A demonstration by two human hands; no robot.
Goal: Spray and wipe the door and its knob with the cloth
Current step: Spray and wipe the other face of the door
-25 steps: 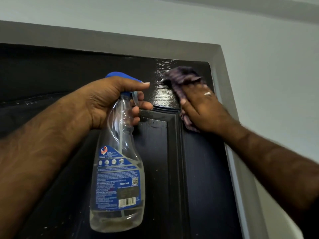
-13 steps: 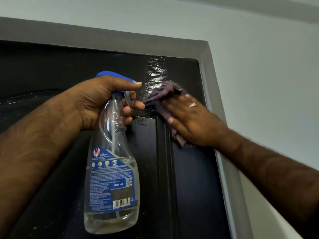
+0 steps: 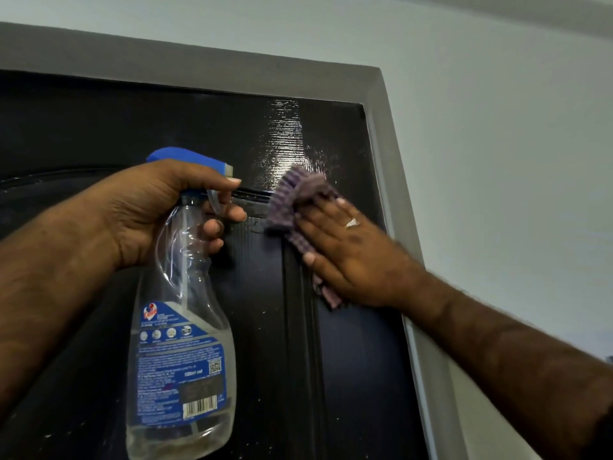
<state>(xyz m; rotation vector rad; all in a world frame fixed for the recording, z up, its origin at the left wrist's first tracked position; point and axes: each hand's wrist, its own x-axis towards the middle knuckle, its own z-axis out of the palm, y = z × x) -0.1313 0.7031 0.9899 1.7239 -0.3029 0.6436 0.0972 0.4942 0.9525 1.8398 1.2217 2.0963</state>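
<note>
Head view: the left hand (image 3: 146, 210) grips the neck of a clear spray bottle (image 3: 180, 343) with a blue trigger head. The right hand (image 3: 351, 257), fingers flat, presses a purple checked cloth (image 3: 292, 200) against the black door (image 3: 348, 360) near its upper right corner, beside the grey frame (image 3: 391, 154).

- door (image 3: 348, 360): black, glossy w/ fine wood-grain ridges; wet sheen near top
- door frame (image 3: 393, 167): grey, matt, smooth paint
- wall (image 3: 497, 127): pale, matt, smooth
- cloth (image 3: 292, 200): soft woven fabric, purple check, crumpled
- spray bottle (image 3: 180, 327): clear shiny plastic, ribbed neck; glossy blue printed label; blue plastic trigger head
- ring (image 3: 352, 223): shiny metal, silver-looking
</note>
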